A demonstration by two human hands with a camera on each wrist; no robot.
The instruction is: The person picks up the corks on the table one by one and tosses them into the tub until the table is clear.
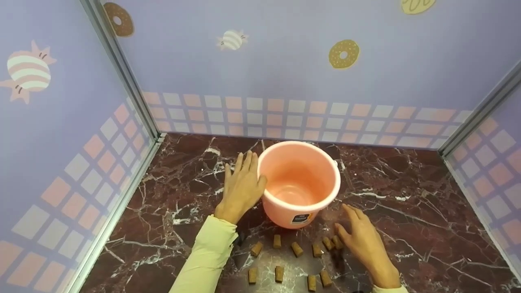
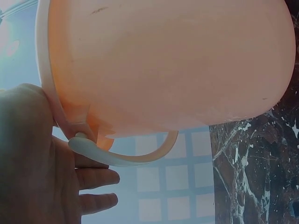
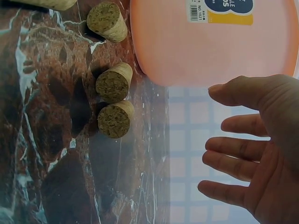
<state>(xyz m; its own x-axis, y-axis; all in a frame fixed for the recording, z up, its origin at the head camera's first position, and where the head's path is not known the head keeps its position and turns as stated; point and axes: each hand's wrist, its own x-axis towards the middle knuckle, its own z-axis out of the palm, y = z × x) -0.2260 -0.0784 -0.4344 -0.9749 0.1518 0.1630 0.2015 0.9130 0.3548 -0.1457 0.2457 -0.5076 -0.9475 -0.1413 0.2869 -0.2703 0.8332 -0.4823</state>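
A pink plastic bucket (image 1: 291, 213) stands upright, its open top showing a bare inside. My left hand (image 1: 243, 185) is at the left side of its rim, fingers straight, the thumb lying against the rim. The bucket's curved handle (image 2: 135, 161) hangs beside those fingers in the left wrist view. To the right of the bucket, my right hand (image 1: 362, 240) holds nothing, its fingers spread and apart from the bucket. Nearest to its thumb are two corks (image 1: 337, 242) side by side; more tapered brown corks (image 1: 277, 241) are scattered in front of the bucket.
The dark red marbled tabletop (image 1: 390, 219) carries everything. A lilac back wall (image 1: 285, 61) with pink and white squares closes off the far side, and similar panels (image 1: 77, 134) stand left and right. A label (image 1: 301, 218) is on the bucket's front.
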